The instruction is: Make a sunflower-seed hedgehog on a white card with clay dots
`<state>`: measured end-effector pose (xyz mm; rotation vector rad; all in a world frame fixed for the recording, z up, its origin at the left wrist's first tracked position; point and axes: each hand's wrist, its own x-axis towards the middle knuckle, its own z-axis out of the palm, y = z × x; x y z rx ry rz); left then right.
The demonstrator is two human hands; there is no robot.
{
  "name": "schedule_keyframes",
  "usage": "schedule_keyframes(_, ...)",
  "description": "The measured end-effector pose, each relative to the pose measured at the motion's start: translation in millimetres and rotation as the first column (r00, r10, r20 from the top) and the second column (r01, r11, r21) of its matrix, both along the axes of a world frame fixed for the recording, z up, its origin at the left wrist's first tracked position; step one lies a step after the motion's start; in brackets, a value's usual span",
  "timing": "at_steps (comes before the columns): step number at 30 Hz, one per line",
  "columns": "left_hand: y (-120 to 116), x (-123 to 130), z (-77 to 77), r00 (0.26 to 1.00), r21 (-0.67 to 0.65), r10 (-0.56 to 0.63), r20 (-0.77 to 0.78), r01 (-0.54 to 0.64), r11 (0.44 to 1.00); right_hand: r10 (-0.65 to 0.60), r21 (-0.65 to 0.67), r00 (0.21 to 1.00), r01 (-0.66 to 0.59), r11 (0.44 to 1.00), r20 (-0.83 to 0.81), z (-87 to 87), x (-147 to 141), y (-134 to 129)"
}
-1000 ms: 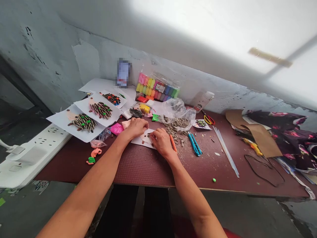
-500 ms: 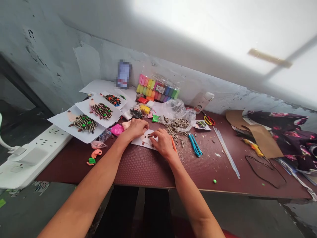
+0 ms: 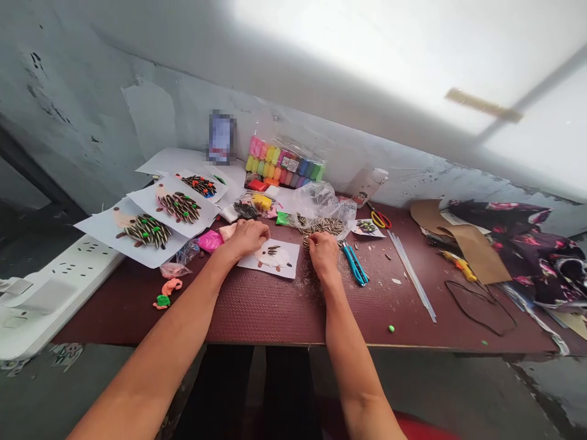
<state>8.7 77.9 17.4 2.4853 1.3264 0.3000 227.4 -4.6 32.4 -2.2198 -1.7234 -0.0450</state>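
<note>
My left hand (image 3: 246,239) rests with its fingers curled at the left edge of a white paper card (image 3: 280,266), which bears a pale clay hedgehog body with a few striped sunflower seeds stuck on. My right hand (image 3: 323,254) lies to the right of the card, its fingertips down in a pile of sunflower seeds (image 3: 321,227). Whether either hand holds anything is hidden by the fingers. Above the seeds is a crumpled clear plastic bag (image 3: 323,203).
Finished seed hedgehog cards (image 3: 147,232) lie at the left, beside a bag of coloured clay (image 3: 284,164). Blue craft knives (image 3: 354,264), scissors (image 3: 378,219) and glue sticks (image 3: 410,275) lie on the maroon table (image 3: 261,324), with a power strip (image 3: 59,275) to the left.
My right hand has moved off the card, up and to the right, into the seed pile, uncovering the hedgehog. The orange stick beside it is no longer visible. My left hand stays nearly still.
</note>
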Motion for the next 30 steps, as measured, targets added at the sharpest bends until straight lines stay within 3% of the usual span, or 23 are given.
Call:
schedule_keyframes(6, 0, 1, -5.5, 1.000, 0.025, 0.007, 0.009, -0.007, 1.000, 0.003, -0.044, 1.000, -0.002, 0.999, 0.023, -2.6, 2, 1)
schedule_keyframes(19, 4, 1, -12.9, 0.999, 0.053, 0.006, 0.039, -0.008, 0.999, 0.127, 0.059, 0.991, -0.124, 0.991, -0.051, -22.4, 11, 7)
schedule_keyframes(24, 5, -1, -16.6, 0.998, 0.056, 0.031, 0.047, -0.034, 0.998, 0.190, 0.104, 0.982, -0.186, 0.977, -0.024, -18.5, 4, 6)
schedule_keyframes(30, 5, 0, -14.0, 0.999, 0.058, 0.027, 0.018, -0.028, 0.998, 0.116, 0.131, 0.989, -0.103, 0.986, -0.095, -8.7, -6, 3)
